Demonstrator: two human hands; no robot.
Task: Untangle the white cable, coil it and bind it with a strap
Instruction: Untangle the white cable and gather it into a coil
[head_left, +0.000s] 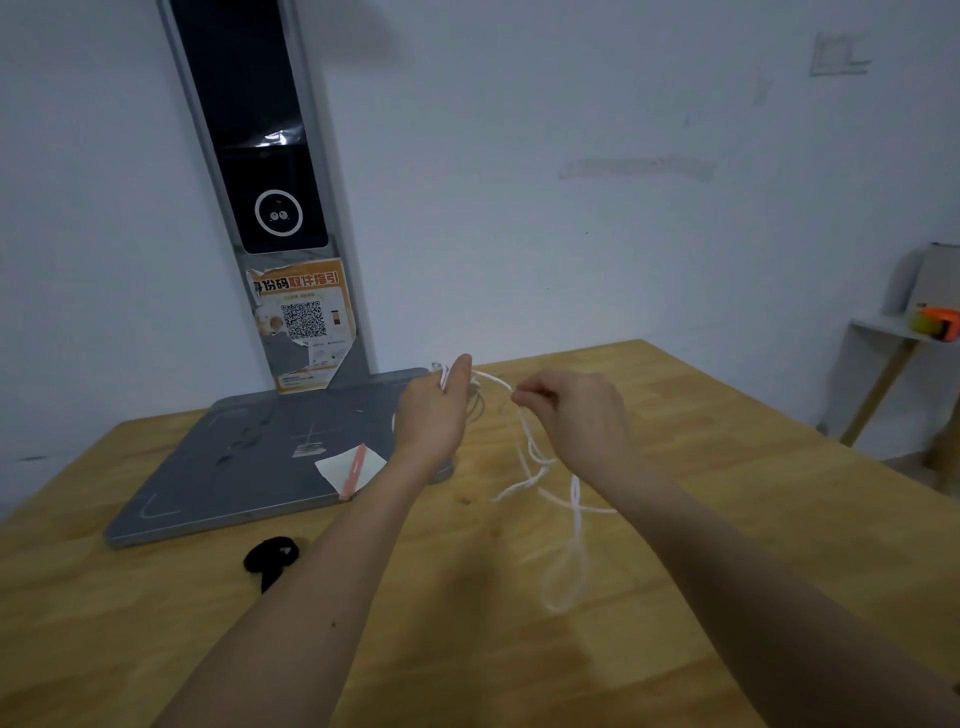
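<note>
Head view, both forearms extended over a wooden table (701, 467). Left hand (434, 413) is raised above the table with fingers curled, gripping a bunch of the white cable (530, 452) at its upper end; strands show at the top of the fist, towards 12 o'clock. Right hand (582, 410) sits just to the 3 o'clock side of the left, thumb and forefinger pinched on a single run of the same cable, remaining fingers curled in.

Between the two hands the cable runs as a short, nearly level span. From the right-hand pinch it drops towards 6 o'clock, so the long axis of the loose part lies roughly 12-to-6. It crosses itself below the right wrist and ends in an elongated loop lying on the table at about 5 o'clock from the hands. It is not yet coiled.

Black strap (272, 558) lies on the table at 7 o'clock from the left hand, apart from the cable, partly behind the left forearm.

Grey flat base plate (234, 467) rests on the table at 9 o'clock, carrying a white-and-orange paper slip (350, 467). Grey upright column (270, 182) rises from it with a dark screen. Orange sticker (301, 317) on the column bears a QR code and the heading "身份码取件指引"; smaller print is illegible.

Orange object (937, 323) stands on a side shelf at 3 o'clock, well apart.
</note>
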